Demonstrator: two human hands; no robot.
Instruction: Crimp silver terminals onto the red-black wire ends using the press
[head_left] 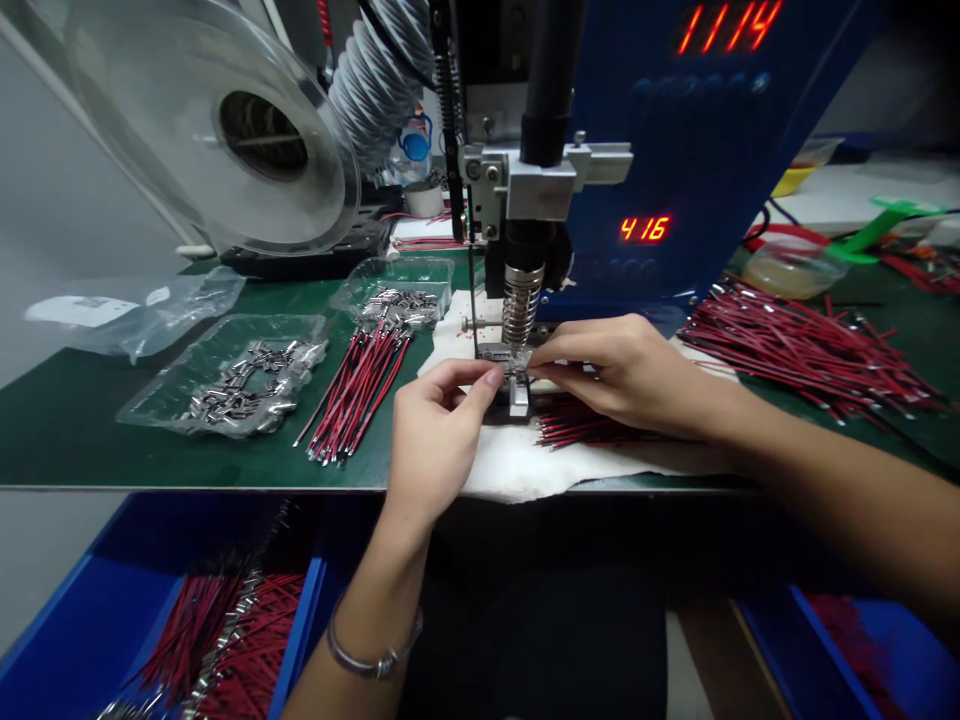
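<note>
Your left hand [439, 430] and right hand [630, 370] pinch narrowly (contents unclear); drifting under the spring [521, 305] could nip fingertips [493, 377].

Under the left hand [439, 430] and the right hand [634, 375] spreads a dark green tabletop [67, 430], its straight front edge [187, 488] showing as a thin pale line. Well to the left of the left hand stands a plain grey wall [30, 210]. Beyond the right hand, farther back, is a white worktop [859, 190]. The light is cool, with deep shadow below the table edge between the forearms.
</note>
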